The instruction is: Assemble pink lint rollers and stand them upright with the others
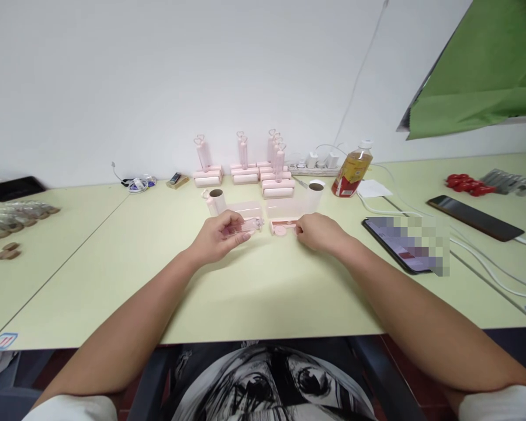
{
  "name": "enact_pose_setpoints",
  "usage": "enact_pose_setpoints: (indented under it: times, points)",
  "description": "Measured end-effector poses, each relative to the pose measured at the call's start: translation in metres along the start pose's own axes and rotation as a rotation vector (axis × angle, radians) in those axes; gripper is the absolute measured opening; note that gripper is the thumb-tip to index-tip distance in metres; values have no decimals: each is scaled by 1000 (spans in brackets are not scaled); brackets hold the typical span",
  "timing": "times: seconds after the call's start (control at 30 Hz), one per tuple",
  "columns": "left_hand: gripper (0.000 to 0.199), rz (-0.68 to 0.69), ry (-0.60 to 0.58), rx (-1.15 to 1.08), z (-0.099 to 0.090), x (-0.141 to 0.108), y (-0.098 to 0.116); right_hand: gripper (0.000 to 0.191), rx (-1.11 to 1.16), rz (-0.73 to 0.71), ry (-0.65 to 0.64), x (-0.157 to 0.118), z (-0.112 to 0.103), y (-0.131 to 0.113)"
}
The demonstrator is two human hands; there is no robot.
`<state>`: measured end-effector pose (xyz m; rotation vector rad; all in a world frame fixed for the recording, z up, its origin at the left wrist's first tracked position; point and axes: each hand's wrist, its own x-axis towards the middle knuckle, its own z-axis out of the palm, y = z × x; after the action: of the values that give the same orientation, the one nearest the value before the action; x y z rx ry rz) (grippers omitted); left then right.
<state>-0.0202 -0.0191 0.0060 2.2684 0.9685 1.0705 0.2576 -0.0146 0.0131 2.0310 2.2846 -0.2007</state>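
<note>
My left hand [219,235] is closed around a see-through pinkish handle [251,225], pinched between thumb and fingers. My right hand [318,231] has its fingers curled at the right end of a pale pink plastic roller part [281,230] with a round disc. The two pieces are apart, with a small gap between them. Just behind my hands stand two sticky-paper rolls, a left roll [218,200] and a right roll [315,197], with their dark cores facing up. Translucent pink covers [284,207] lie between the rolls.
Several assembled pink lint rollers [277,175] stand near the wall. To the right are a drink bottle [353,169], a phone [401,245], a dark phone [475,217] and white cables. A coiled cable [138,185] and bagged parts [15,217] lie to the left.
</note>
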Motion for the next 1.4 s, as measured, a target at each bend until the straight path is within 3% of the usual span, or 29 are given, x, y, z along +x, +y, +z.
enact_pose_setpoints:
  times: [0.33, 0.4, 0.47, 0.57, 0.63, 0.73, 0.87, 1.03, 1.33, 1.4]
  points:
    - [27, -13, -28, 28, -1, 0, 3, 17, 91, 9, 90, -1, -1, -2]
    - [27, -19, -45, 21, -1, 0, 4, 17, 233, -55, 194, -5, -1, -5]
    - [28, -27, -74, 4, 1, 0, 5, 21, 497, -215, 276, -9, 1, -11]
    - [29, -22, -145, -45, 9, -2, 8, 50, 926, -522, 197, -16, 10, -24]
    - [31, -8, -193, -81, 17, -3, 10, 53, 1096, -656, 137, -19, 16, -33]
    - [37, -22, -232, -83, 26, -4, 12, 36, 1184, -710, 172, -22, 22, -43]
    - [33, -113, -264, 11, 29, -4, 13, 32, 1285, -615, 246, -21, 24, -43]
    - [39, -224, -309, 21, 32, -7, 12, 34, 1261, -671, 105, -22, 27, -46]
    - [30, -139, -436, -218, 38, -14, 26, 24, 1425, -747, -102, -28, 28, -49]
    - [33, -113, -372, -248, 38, -12, 26, 28, 1549, -737, -165, -30, 26, -49]
